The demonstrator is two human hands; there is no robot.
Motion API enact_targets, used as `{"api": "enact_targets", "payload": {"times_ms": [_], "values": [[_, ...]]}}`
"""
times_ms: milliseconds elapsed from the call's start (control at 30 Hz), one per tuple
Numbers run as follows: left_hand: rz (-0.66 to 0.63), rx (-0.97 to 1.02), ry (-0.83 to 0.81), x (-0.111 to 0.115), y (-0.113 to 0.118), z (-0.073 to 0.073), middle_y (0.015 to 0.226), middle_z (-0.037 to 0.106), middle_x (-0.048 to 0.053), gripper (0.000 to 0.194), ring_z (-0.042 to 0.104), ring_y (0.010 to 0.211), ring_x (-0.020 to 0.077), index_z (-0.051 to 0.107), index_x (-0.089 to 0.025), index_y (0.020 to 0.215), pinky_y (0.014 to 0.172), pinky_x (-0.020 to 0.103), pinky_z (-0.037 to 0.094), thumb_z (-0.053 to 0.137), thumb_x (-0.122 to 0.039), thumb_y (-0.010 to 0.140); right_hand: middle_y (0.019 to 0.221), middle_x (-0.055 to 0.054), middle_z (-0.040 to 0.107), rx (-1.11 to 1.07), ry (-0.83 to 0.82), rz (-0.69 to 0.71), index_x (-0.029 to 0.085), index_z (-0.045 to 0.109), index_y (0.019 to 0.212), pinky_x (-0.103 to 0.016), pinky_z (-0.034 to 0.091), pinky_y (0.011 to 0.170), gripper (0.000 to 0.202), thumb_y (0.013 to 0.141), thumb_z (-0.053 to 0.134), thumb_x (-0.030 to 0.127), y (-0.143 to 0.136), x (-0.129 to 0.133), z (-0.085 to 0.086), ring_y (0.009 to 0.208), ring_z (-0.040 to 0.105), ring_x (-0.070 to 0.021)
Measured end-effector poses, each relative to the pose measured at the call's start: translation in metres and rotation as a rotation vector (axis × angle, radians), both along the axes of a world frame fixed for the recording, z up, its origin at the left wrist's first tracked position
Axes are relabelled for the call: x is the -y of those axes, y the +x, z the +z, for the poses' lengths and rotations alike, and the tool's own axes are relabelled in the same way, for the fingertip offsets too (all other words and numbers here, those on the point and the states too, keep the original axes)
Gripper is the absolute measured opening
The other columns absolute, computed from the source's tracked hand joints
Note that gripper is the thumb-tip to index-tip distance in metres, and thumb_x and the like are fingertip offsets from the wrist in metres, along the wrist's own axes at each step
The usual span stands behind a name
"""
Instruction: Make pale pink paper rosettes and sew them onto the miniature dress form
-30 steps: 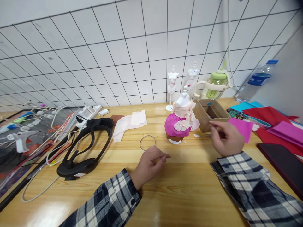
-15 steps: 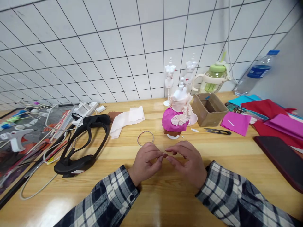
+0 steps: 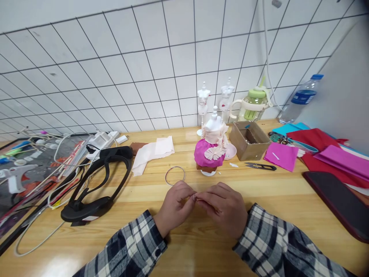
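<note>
My left hand and my right hand meet fingertip to fingertip above the wooden table. Both are closed in a pinch; whatever sits between the fingertips is too small to make out. Just beyond my left hand lies a thin metal ring. Past my right hand stands a small dress form wearing a pale pink ruffled top and a magenta skirt, with a pleated fabric rosette at its front. Brown material shows under the skirt.
At left are a black headband-like frame, cables and a glue gun. Pale cloth lies behind. Right are thread snips, a cardboard box, magenta cloth, a phone and a water bottle.
My right hand's fingers have closed in against my left fingertips, where a gap showed before. The whole view has shifted slightly, so the things on the table appear lower and further left.
</note>
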State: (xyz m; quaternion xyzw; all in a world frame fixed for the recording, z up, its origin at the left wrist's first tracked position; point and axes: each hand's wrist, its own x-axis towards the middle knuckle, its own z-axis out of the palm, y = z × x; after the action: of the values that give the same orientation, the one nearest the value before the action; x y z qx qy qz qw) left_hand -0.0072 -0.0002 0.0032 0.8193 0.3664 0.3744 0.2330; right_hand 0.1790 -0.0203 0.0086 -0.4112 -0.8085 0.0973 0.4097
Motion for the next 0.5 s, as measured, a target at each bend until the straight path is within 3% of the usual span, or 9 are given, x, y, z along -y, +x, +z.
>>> {"api": "enact_targets", "payload": {"times_ms": [200,333,433,500], "values": [[-0.093,0.01,-0.06,0.003,0.002,0.006,0.071,0.063,0.005,0.02,0.054,0.07,0.0156,0.066,-0.017,0.079,0.068,0.029,0.042,0.05,-0.021,0.089,0.08,-0.002,0.069,-0.005,-0.044,0.083,0.024,0.069,0.084,-0.029,0.045,0.068,0.013,0.09,0.057,0.026,0.003,-0.003,0.0,0.073,0.059,-0.0154],[-0.135,0.041,-0.218,0.006,0.003,0.011,0.08,0.065,0.006,0.024,0.057,0.078,0.0182,0.069,-0.018,0.093,0.072,0.031,0.044,0.05,-0.033,0.091,0.079,-0.002,0.066,-0.143,-0.147,0.117,0.021,0.065,0.081,-0.027,0.046,0.067,0.014,0.09,0.055,0.024,0.003,0.0,0.003,0.073,0.059,-0.0145],[-0.06,0.065,-0.214,0.007,-0.001,0.022,0.086,0.064,0.006,0.032,0.058,0.083,0.0198,0.065,-0.021,0.113,0.077,0.034,0.046,0.054,-0.038,0.089,0.076,-0.002,0.066,-0.35,-0.091,0.125,0.021,0.067,0.081,-0.025,0.049,0.064,0.012,0.088,0.058,0.023,0.009,-0.003,0.017,0.07,0.061,-0.013],[0.014,0.047,-0.127,0.002,-0.003,0.039,0.087,0.064,0.006,0.029,0.058,0.085,0.0203,0.066,-0.022,0.111,0.079,0.035,0.046,0.056,-0.037,0.088,0.075,-0.001,0.068,-0.44,0.025,0.067,0.022,0.07,0.084,-0.024,0.05,0.064,0.008,0.086,0.062,0.02,0.018,-0.01,0.037,0.069,0.062,-0.013]]}}
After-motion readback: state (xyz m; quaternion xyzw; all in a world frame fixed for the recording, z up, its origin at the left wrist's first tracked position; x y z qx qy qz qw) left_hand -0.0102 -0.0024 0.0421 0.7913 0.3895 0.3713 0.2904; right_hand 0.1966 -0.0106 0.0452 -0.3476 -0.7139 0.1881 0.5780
